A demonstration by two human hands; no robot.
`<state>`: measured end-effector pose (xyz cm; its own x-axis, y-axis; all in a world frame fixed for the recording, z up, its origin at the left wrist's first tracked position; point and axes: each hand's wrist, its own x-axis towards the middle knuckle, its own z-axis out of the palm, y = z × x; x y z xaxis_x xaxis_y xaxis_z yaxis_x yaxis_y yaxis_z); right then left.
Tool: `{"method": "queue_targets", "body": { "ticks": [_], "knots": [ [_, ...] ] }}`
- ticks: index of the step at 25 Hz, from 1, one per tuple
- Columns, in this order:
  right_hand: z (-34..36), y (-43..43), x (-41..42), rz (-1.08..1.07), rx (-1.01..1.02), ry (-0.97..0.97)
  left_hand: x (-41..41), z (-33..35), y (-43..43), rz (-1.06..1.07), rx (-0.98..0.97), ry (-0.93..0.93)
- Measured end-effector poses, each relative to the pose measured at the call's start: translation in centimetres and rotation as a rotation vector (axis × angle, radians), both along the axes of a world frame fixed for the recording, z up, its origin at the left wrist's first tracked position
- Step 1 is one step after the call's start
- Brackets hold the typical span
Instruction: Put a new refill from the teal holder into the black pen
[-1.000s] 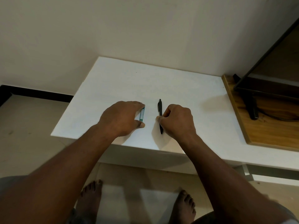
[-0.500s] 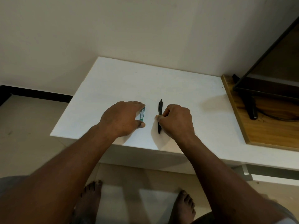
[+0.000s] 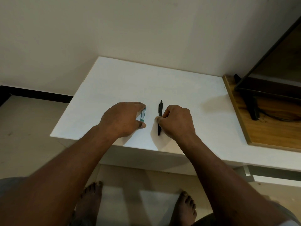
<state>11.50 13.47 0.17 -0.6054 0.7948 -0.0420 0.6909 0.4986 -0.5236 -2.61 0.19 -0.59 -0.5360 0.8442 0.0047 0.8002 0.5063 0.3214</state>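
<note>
Head view: we find our right hand (image 3: 176, 122) pinching the pen (image 3: 160, 117) on the surface (image 3: 187, 88), left hand (image 3: 123, 119) clasping the holder (image 3: 143, 114). Risk: slender pen slipping on lift.

A white table (image 3: 122, 82) is seen from above; two bare hands are laid on it side by side. The teal holder (image 3: 143, 115) is gripped by the left hand (image 3: 123, 119) between fingertips and thumb; the black pen (image 3: 160, 117) — pointing away from the person — is pinched at mid-barrel by the right hand (image 3: 176, 122); holder and pen are kept near but apart. A wooden board (image 3: 267, 128) is set to the right; bare feet are seen below.
</note>
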Motion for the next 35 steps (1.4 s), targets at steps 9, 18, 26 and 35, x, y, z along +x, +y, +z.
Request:
{"method": "queue_targets", "body": {
  "ticks": [9,18,26,35],
  "knots": [
    [0.0,0.1,-0.1,0.005,-0.001,0.004,-0.1,-0.1,0.0,0.000,0.005,0.001],
    [-0.3,0.3,-0.2,-0.005,-0.003,0.010,-0.1,0.0,0.0,0.009,-0.015,0.013],
    [-0.4,0.1,-0.5,-0.005,0.050,-0.014,0.6,0.5,-0.3,0.019,-0.052,0.022],
    [-0.2,-3.5,4.1,0.010,0.003,0.093,4.5,0.9,-2.9,0.156,-0.093,0.094]
  ]
}}
